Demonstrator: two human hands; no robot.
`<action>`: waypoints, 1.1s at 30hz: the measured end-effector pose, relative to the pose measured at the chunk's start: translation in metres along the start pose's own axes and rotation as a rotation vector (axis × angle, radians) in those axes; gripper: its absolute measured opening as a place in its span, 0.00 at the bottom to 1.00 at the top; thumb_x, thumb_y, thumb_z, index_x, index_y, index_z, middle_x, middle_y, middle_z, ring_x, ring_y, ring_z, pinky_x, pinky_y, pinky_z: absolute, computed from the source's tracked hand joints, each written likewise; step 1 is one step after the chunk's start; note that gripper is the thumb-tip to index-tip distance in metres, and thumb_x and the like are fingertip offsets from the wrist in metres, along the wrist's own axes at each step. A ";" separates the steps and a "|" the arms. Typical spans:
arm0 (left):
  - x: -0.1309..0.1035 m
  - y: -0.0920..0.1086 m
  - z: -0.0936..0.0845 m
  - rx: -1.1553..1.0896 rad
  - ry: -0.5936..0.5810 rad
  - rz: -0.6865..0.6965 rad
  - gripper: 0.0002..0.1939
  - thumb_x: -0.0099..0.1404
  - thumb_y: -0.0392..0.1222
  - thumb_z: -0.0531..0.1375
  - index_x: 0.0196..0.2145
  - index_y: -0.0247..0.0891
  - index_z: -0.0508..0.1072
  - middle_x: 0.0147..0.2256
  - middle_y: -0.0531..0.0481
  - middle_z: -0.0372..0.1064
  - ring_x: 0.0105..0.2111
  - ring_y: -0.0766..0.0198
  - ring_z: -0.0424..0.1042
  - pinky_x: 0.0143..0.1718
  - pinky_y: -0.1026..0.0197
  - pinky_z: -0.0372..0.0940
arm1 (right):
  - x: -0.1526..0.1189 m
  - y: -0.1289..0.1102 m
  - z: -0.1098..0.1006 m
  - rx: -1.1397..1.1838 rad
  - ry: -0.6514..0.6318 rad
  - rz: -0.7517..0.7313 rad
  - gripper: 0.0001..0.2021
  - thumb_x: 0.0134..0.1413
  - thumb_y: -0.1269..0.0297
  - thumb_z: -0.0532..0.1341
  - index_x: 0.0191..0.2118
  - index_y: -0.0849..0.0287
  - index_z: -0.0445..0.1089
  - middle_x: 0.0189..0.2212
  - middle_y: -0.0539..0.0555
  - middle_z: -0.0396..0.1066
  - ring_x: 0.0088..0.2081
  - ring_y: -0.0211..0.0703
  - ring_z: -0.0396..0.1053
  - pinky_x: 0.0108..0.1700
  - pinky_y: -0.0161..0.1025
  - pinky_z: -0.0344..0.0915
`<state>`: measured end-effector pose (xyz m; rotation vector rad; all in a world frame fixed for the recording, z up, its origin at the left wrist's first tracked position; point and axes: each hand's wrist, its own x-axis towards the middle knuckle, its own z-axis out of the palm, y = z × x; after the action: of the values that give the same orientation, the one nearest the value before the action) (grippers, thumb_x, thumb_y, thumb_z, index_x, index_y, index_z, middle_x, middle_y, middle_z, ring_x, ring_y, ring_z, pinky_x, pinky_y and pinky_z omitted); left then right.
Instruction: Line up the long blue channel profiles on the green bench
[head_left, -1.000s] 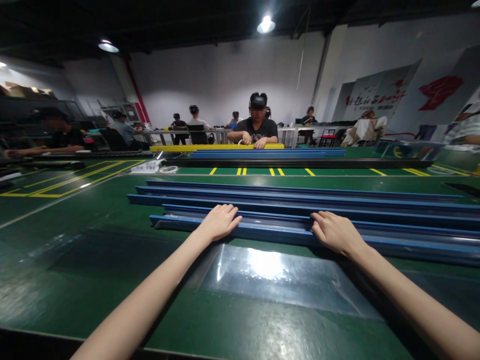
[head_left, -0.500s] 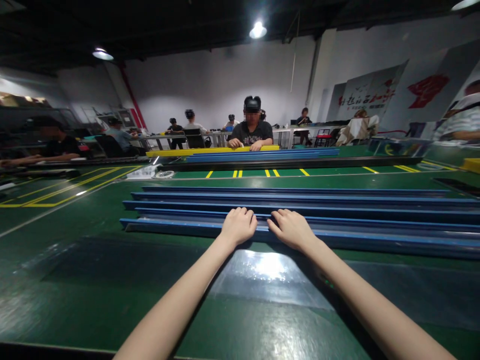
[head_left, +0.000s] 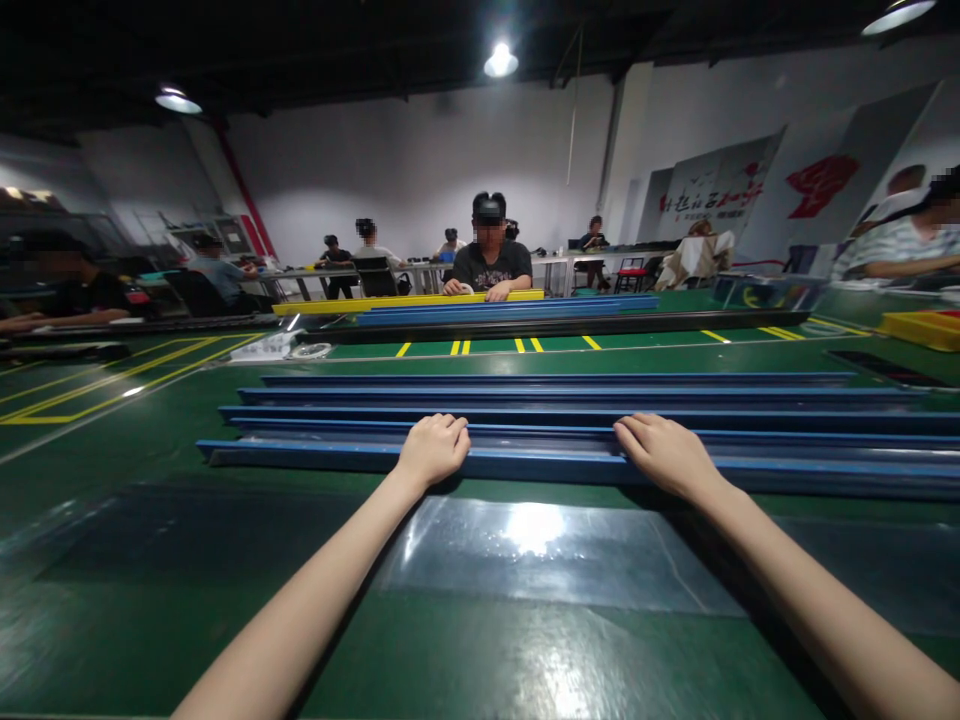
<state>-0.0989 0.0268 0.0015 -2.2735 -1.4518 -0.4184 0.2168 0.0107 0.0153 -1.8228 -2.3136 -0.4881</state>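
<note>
Several long blue channel-shaped profiles lie side by side across the green table, and the nearest blue profile is under both hands. My left hand rests over it left of the middle, fingers curled across its front wall into the trough. Farther right, my right hand grips the same profile, its fingers bent over the edge. Their fingertips are partly hidden behind the rim and knuckles. Between my forearms and the profiles, a clear plastic sheet lies flat and reflects the lamp.
Across the green table, a co-worker has both hands at a yellow profile. Before them lie more blue strips and a black profile. A yellow tray stands at the right, near a dark flat object.
My hands have moved apart along the nearest profile, the left hand leftward and the right hand rightward. The whole view has shifted slightly, so the background sits farther left.
</note>
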 end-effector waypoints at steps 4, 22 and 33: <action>0.000 0.003 -0.004 0.009 -0.014 -0.017 0.16 0.63 0.40 0.44 0.37 0.36 0.70 0.33 0.46 0.70 0.35 0.61 0.68 0.38 0.60 0.60 | -0.008 0.022 0.007 0.010 0.039 0.028 0.21 0.58 0.60 0.40 0.33 0.59 0.68 0.33 0.56 0.71 0.36 0.42 0.66 0.37 0.36 0.55; 0.014 0.040 -0.017 0.037 0.001 0.119 0.17 0.64 0.47 0.44 0.35 0.37 0.69 0.35 0.46 0.67 0.36 0.59 0.63 0.36 0.57 0.56 | -0.001 -0.023 -0.001 -0.034 0.070 -0.022 0.21 0.58 0.63 0.39 0.28 0.61 0.67 0.27 0.56 0.70 0.32 0.41 0.65 0.33 0.37 0.50; 0.011 0.013 -0.002 0.039 0.136 0.083 0.15 0.61 0.43 0.46 0.38 0.35 0.68 0.38 0.43 0.66 0.38 0.56 0.63 0.36 0.56 0.57 | 0.014 -0.032 0.005 0.057 0.199 -0.098 0.18 0.58 0.60 0.41 0.39 0.61 0.65 0.38 0.58 0.65 0.40 0.45 0.58 0.41 0.40 0.49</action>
<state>-0.0827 0.0294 0.0061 -2.2193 -1.2837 -0.5045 0.1826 0.0189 0.0106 -1.5649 -2.2644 -0.5824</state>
